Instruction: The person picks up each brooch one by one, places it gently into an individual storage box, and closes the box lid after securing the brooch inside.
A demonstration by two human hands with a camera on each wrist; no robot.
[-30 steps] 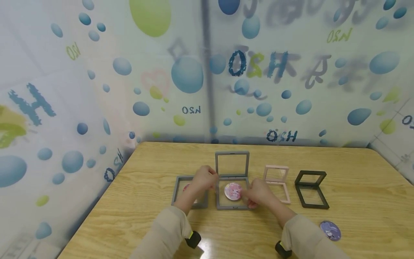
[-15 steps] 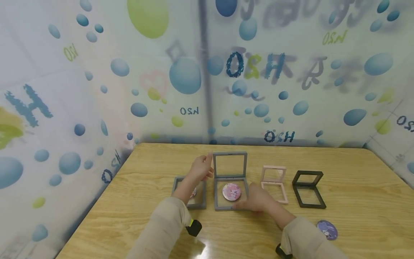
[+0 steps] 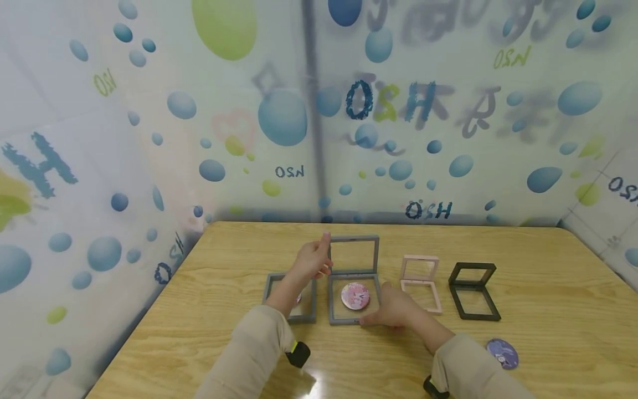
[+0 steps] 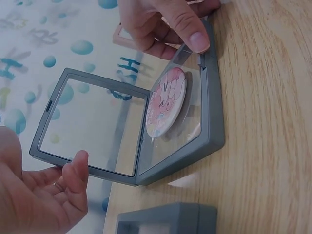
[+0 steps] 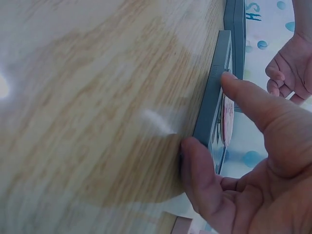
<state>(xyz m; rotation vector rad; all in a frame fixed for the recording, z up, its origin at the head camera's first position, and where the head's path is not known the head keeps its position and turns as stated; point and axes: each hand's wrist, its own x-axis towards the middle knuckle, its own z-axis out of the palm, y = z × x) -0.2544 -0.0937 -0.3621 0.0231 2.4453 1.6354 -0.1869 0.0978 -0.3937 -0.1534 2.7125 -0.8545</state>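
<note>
A grey square display frame stands unfolded on the table, its clear-paned lid raised at the back. On the clear film of its base lies a round pink badge with a printed picture. My left hand is at the lid's left edge, fingers loosely curled and thumb pointing up; in the left wrist view its fingertips overlap the lid's rim. My right hand holds the base at its front right corner. The thumb presses the front edge near the catch, and a finger lies along the right side.
A second grey frame lies at the left, partly behind my left forearm, with a badge inside. To the right stand an unfolded pink frame and a black frame. A purple round badge lies nearer on the wooden table.
My right hand has moved from beside the badge to the base's front right corner. The left hand has shifted up the lid's left edge, its thumb now raised. The badge stays in the base.
</note>
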